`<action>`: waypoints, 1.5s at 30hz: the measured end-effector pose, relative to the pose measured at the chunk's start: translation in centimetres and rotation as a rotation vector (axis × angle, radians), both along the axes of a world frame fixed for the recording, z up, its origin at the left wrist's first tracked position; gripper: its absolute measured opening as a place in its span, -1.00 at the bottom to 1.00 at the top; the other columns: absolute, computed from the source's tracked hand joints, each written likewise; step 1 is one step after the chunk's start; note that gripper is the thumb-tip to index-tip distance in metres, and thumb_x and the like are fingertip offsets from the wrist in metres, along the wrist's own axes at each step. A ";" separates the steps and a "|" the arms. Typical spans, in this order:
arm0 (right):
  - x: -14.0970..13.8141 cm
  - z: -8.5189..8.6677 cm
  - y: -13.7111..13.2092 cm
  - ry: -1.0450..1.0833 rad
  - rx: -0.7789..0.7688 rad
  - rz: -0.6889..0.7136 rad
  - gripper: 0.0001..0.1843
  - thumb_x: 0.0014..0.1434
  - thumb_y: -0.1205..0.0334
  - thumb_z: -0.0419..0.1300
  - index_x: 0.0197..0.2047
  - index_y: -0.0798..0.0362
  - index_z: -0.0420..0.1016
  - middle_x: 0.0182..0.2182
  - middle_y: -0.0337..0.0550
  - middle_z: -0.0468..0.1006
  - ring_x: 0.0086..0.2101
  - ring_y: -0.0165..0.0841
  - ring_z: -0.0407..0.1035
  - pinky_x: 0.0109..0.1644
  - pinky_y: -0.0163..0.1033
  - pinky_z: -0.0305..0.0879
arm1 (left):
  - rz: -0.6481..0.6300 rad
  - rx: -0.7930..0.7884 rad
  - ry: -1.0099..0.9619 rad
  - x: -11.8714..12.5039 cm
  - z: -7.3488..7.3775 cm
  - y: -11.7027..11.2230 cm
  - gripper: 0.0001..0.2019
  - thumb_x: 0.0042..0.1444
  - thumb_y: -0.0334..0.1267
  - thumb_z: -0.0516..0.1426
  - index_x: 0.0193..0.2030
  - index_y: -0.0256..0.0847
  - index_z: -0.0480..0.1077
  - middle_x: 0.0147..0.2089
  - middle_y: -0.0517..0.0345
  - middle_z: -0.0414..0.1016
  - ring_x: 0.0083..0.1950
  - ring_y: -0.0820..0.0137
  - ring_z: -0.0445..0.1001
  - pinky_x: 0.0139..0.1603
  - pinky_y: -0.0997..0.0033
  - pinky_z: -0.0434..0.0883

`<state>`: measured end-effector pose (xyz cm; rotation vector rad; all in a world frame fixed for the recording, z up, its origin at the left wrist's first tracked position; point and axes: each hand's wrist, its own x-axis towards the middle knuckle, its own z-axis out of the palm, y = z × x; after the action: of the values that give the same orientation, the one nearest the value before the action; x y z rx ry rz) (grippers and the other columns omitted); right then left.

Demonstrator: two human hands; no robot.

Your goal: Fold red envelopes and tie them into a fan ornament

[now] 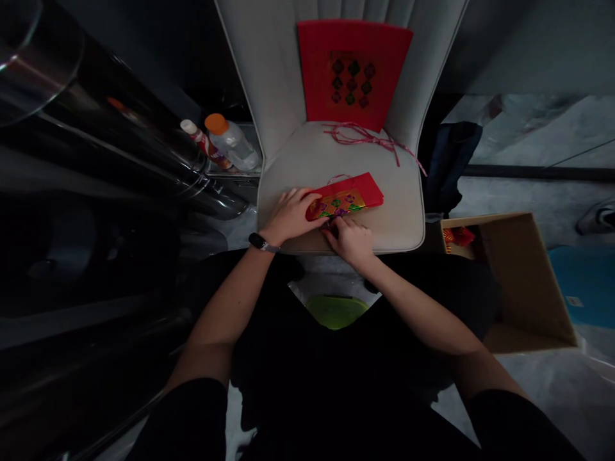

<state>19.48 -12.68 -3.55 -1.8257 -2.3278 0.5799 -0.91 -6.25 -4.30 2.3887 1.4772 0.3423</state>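
A small red paper bag (350,195) with a gold and multicoloured panel lies flat on the seat of a pale chair (307,160). My left hand (289,214) lies on the bag's left end, fingers spread flat on it. My right hand (352,240) is at the bag's near edge, fingers pinched together on something I cannot make out. A black watch is on my left wrist.
A larger red bag (353,73) leans against the chair back, with pink string (369,137) lying in front of it. Two bottles (225,144) stand left of the chair. An open cardboard box (509,282) holding red items sits on the right. A green lid (336,310) lies below.
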 end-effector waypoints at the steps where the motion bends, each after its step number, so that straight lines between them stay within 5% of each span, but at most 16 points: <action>1: 0.0 0.1 0.1 0.005 -0.007 0.008 -0.62 0.49 -0.03 0.01 0.06 0.00 0.53 0.03 0.04 0.66 -0.03 -0.13 0.56 -0.13 -0.19 0.31 | 0.001 -0.001 -0.001 0.0 0.0 0.0 -0.41 0.19 0.11 0.28 0.30 -0.06 0.42 0.33 -0.03 0.42 0.29 0.01 0.37 0.36 -0.10 0.26; 7: 1.8 1.5 0.7 -0.058 -0.115 0.019 -0.69 0.43 0.09 0.07 0.06 -0.05 0.58 -0.06 0.04 0.70 -0.11 -0.08 0.59 -0.11 -0.13 0.35 | 0.002 0.022 0.037 0.2 0.1 -0.3 -0.37 0.19 0.12 0.28 0.35 -0.05 0.39 0.34 -0.05 0.40 0.29 -0.01 0.36 0.34 -0.09 0.28; 13: 5.7 3.1 0.3 -0.130 -0.234 0.263 -0.77 0.35 0.19 0.15 -0.07 0.02 0.62 -0.14 0.04 0.70 -0.15 -0.12 0.58 -0.15 -0.16 0.29 | -0.010 0.017 0.131 0.7 1.1 -0.9 -0.38 0.23 0.13 0.25 0.38 -0.01 0.39 0.37 -0.09 0.33 0.33 -0.04 0.31 0.32 -0.11 0.27; 16: 6.9 3.7 0.7 -0.049 -0.319 0.384 -0.78 0.35 0.09 0.21 -0.17 -0.01 0.64 -0.18 -0.04 0.70 -0.17 -0.19 0.55 -0.17 -0.19 0.27 | -0.001 0.006 0.140 0.9 1.4 -1.1 -0.37 0.24 0.19 0.23 0.38 -0.01 0.39 0.37 -0.09 0.32 0.34 -0.04 0.31 0.33 -0.11 0.26; 18: 7.2 3.8 1.4 0.028 -0.323 0.323 -0.68 0.35 -0.08 0.23 -0.14 -0.03 0.65 -0.20 -0.06 0.68 -0.21 -0.20 0.54 -0.18 -0.18 0.29 | 0.007 0.003 0.140 1.1 1.4 -1.1 -0.41 0.30 0.20 0.16 0.37 0.00 0.40 0.37 -0.08 0.33 0.34 -0.03 0.31 0.33 -0.12 0.25; 22: 6.3 2.1 3.5 0.190 0.037 -0.088 -0.45 0.38 -0.17 0.17 0.22 0.05 0.49 0.03 0.11 0.61 -0.09 -0.09 0.52 -0.05 -0.06 0.41 | 0.042 -0.012 0.170 1.4 1.2 -1.0 -0.48 0.40 0.14 0.05 0.37 0.01 0.40 0.37 -0.11 0.34 0.34 -0.04 0.30 0.33 -0.13 0.24; 24: 5.2 0.8 4.5 0.258 0.161 -0.147 -0.36 0.35 -0.13 0.22 0.33 0.08 0.39 0.13 0.16 0.54 0.03 -0.02 0.49 0.07 0.03 0.43 | 0.049 -0.022 0.191 1.5 1.1 -0.9 -0.48 0.40 0.14 0.05 0.38 0.01 0.38 0.37 -0.13 0.34 0.33 -0.05 0.30 0.32 -0.14 0.24; 29: 2.5 -1.0 5.9 0.351 0.186 0.026 -0.41 0.40 0.24 0.08 0.47 0.02 0.25 0.23 0.13 0.43 0.16 -0.07 0.42 0.20 0.02 0.44 | 0.021 -0.019 0.211 1.6 1.0 -1.2 -0.46 0.43 0.11 0.00 0.46 0.05 0.30 0.48 -0.11 0.25 0.37 -0.07 0.25 0.33 -0.15 0.24; 36: -0.6 0.8 7.5 0.140 0.080 0.155 -0.26 0.40 0.34 0.03 0.57 -0.26 0.07 0.23 0.04 0.45 -0.01 -0.08 0.52 0.04 -0.02 0.48 | 0.008 -0.027 0.202 1.4 0.4 -1.1 -0.49 0.43 0.04 0.02 0.43 0.01 0.34 0.52 -0.11 0.20 0.44 -0.09 0.17 0.37 -0.20 0.19; 40: -2.1 1.1 8.8 0.081 0.074 0.205 -0.46 0.45 0.30 0.00 0.42 -0.18 0.37 0.20 0.04 0.49 -0.03 -0.12 0.54 0.00 -0.08 0.44 | -0.007 -0.027 0.224 1.1 0.4 -0.9 -0.54 0.40 0.06 0.06 0.28 -0.09 0.49 0.42 -0.15 0.31 0.38 -0.10 0.22 0.35 -0.18 0.23; 45: -0.3 1.5 8.8 0.103 0.093 0.234 -0.61 0.49 0.19 -0.01 0.17 -0.03 0.60 0.07 0.02 0.58 -0.02 -0.14 0.51 -0.03 -0.12 0.39 | -0.023 -0.001 0.192 0.8 0.6 -0.9 -0.52 0.43 0.13 0.00 0.33 0.05 0.45 0.51 -0.03 0.21 0.41 -0.05 0.20 0.36 -0.15 0.23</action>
<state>19.20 -3.89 -2.04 -1.4592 -2.4706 0.5674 -0.07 -7.15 -3.70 2.4941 1.5276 0.1093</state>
